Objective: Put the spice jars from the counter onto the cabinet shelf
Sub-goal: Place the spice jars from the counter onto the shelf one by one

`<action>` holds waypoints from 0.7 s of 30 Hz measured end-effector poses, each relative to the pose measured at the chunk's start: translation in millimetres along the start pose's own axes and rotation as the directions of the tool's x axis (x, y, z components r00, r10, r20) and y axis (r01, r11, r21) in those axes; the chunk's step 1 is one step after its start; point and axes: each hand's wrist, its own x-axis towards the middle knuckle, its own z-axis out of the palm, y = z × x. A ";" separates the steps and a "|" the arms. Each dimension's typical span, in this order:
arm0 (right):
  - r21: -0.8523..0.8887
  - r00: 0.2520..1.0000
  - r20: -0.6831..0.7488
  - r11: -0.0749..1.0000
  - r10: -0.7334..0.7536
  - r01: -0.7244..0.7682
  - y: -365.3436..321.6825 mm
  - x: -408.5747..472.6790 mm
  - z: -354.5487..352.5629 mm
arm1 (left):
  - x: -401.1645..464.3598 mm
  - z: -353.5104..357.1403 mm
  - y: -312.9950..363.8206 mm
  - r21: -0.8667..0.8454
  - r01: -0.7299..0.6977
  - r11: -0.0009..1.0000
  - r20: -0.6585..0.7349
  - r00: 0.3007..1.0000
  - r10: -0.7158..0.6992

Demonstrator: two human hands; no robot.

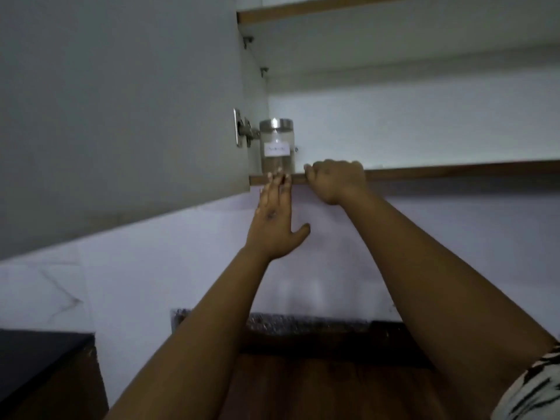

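A clear glass spice jar [277,145] with a steel lid and a white label stands upright at the far left of the cabinet shelf [439,172], close to the cabinet's side wall. My left hand [274,221] is stretched up flat with fingers apart, and its fingertips touch the shelf's wooden front edge just below the jar. My right hand [336,180] is curled over the shelf's front edge just right of the jar. Whether it holds anything is hidden. Its fingers reach onto the shelf and are partly out of sight.
The open cabinet door [121,116] hangs at the left on a metal hinge [244,128]. A second shelf [303,10] sits higher up. Below are a pale tiled wall [151,268], a dark counter corner [36,359] and a brown wooden surface [318,389].
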 end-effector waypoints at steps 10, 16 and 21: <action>0.159 0.993 -0.087 0.985 0.083 -0.068 8.3 -119.6 108.0 | -169.8 94.9 30.2 -0.238 0.460 0.855 0.463 0.828 -0.317; 0.249 0.882 0.410 0.902 0.231 -0.352 36.7 -240.8 219.5 | -292.3 126.6 43.3 -0.135 0.742 0.656 0.686 0.548 -0.478; 0.115 0.781 0.610 0.961 0.131 -0.251 17.9 -345.5 289.8 | -360.1 138.3 48.8 -0.092 0.823 0.561 0.733 0.437 -0.521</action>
